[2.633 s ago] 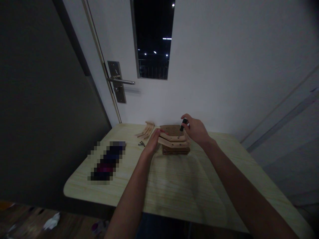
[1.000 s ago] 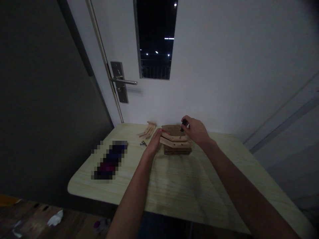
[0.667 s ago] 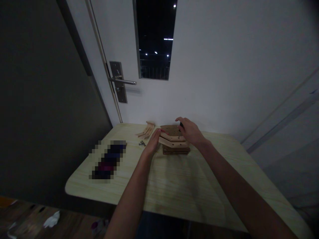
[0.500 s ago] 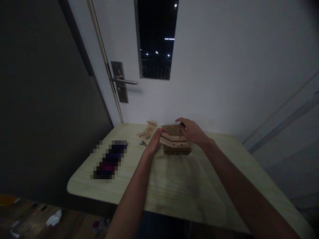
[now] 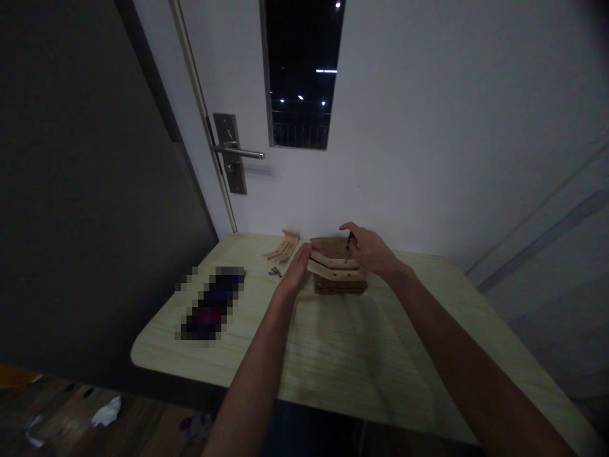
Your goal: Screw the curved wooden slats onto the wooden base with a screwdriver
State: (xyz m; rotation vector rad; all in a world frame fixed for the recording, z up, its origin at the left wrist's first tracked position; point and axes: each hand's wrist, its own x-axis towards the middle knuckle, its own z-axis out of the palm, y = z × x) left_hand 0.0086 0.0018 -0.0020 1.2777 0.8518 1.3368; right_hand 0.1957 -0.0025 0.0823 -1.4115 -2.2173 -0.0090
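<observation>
A small wooden assembly (image 5: 339,274) of angled light slats on a darker perforated board lies at the far side of the pale wooden table (image 5: 333,355). My left hand (image 5: 297,270) rests flat against the slats' left end, fingers stretched out. My right hand (image 5: 371,249) hovers over the right part of the assembly. Its fingers pinch a small black-handled screwdriver (image 5: 349,240) that stands upright on a slat.
Spare wooden slats (image 5: 281,247) lie at the table's far left, with a few small dark screws (image 5: 274,272) beside them. A blurred dark object (image 5: 212,303) lies on the left. A white door with a metal handle (image 5: 235,152) stands behind. Scraps litter the floor (image 5: 107,411).
My right hand kept shifting its grip on the screwdriver over the same slat, its fingers opening and closing around the handle. My left hand stayed on the slats' left end.
</observation>
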